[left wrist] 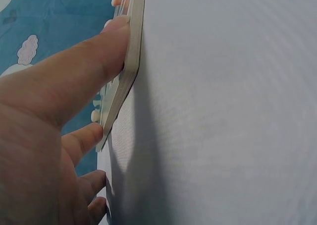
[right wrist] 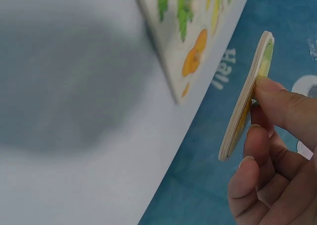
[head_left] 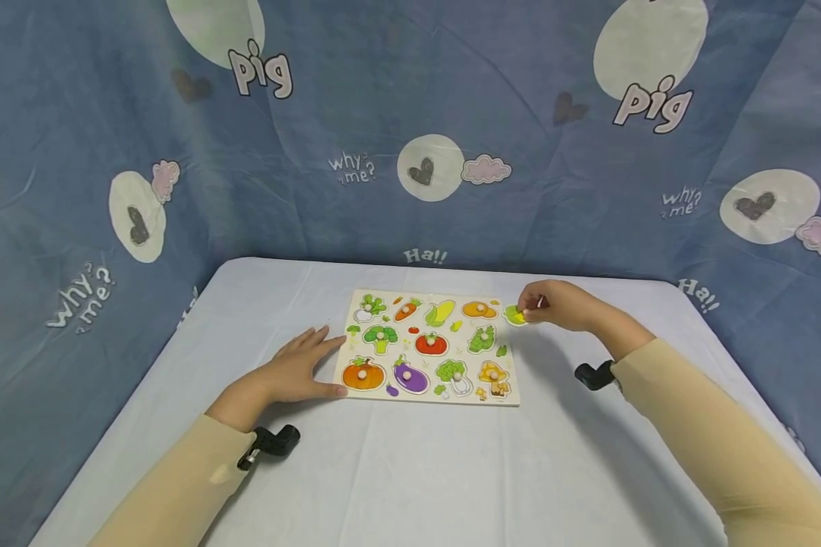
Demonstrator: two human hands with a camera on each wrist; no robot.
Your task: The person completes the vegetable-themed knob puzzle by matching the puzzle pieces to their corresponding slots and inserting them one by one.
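On the table lies a wooden vegetable puzzle board (head_left: pixel 470 361); most of its pictures carry small knobs. My left hand (head_left: pixel 301 368) is spread at the board's left side, its thumb (left wrist: pixel 94 54) and index finger touching the edge. Off the board's upper right corner, my right hand (head_left: pixel 561 305) pinches a yellow-and-green corn puzzle piece (head_left: pixel 513 315) between thumb and fingers. The right wrist view shows this piece (right wrist: pixel 242 111) edge-on and raised above the table. A corn picture (head_left: pixel 440 313) on the board shows no knob.
A white cloth covers the table (head_left: pixel 417 471). Behind it hangs a blue printed curtain (head_left: pixel 356 213), close to the table's far edge. Black camera mounts sit on both wrists, the left mount (head_left: pixel 277 441) low over the cloth.
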